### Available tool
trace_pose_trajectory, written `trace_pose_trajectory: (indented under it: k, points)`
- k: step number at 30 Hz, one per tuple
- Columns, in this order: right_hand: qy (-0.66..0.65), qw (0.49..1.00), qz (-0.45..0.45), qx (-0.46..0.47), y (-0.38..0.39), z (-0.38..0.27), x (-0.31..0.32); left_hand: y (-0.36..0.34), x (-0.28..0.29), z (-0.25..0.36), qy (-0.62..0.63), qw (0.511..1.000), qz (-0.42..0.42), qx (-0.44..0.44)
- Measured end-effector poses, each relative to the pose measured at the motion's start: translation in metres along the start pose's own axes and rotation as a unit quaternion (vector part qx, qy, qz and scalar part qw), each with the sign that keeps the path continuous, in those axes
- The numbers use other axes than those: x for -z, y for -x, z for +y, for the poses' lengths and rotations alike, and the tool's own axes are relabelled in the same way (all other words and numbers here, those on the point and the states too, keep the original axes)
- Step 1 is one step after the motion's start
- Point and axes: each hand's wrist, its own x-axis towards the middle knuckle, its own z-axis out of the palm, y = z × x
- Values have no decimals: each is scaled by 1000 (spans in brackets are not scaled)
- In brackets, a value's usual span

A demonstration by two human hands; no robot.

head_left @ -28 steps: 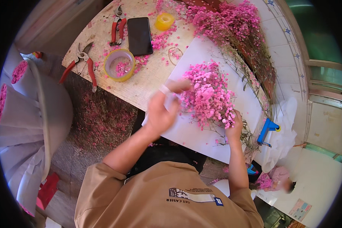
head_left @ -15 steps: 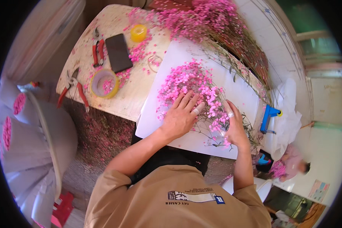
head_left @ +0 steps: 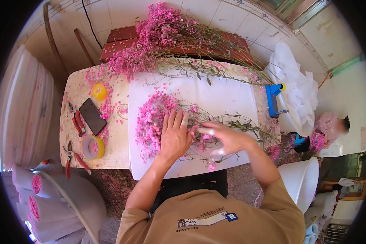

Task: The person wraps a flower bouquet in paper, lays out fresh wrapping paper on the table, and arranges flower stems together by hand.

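A cluster of pink flowers (head_left: 154, 124) with green stems lies across white paper sheets (head_left: 207, 93) on the wooden table. My left hand (head_left: 175, 134) rests over the blossoms, its fingers stretched out and pointing away from me, a white wrap on one finger. Just to its right, my right hand (head_left: 227, 138) is at the stems, thumb and fingers apart, with white wraps on them. A larger bundle of pink sprays (head_left: 158, 32) lies along the far edge, its stems reaching toward a blue tape dispenser (head_left: 272, 101) at the table's right.
Pruners (head_left: 77, 122), a second pair (head_left: 69, 154), a phone (head_left: 92, 116), yellow tape rolls (head_left: 99, 91) (head_left: 92, 147) occupy the table's left. Wrapped bouquets (head_left: 53, 211) stand lower left; a white tub (head_left: 297, 183) stands right. A co-worker (head_left: 327, 126) is behind white plastic (head_left: 293, 85).
The view has swung, so the table sits squarer. My left hand came down onto the blossoms from the air. My right hand has left the bunch's right edge and reaches leftward across the stems.
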Motion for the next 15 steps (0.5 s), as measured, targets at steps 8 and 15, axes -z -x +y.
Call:
trace_pose_trajectory:
  k: [8, 15]
  points:
    - [197, 926, 303, -105, -85, 133, 125, 5, 2, -2, 21, 999, -25, 26]
    - [166, 957, 158, -179, -133, 168, 163, 8, 4, -4, 40, 998, -24, 46]
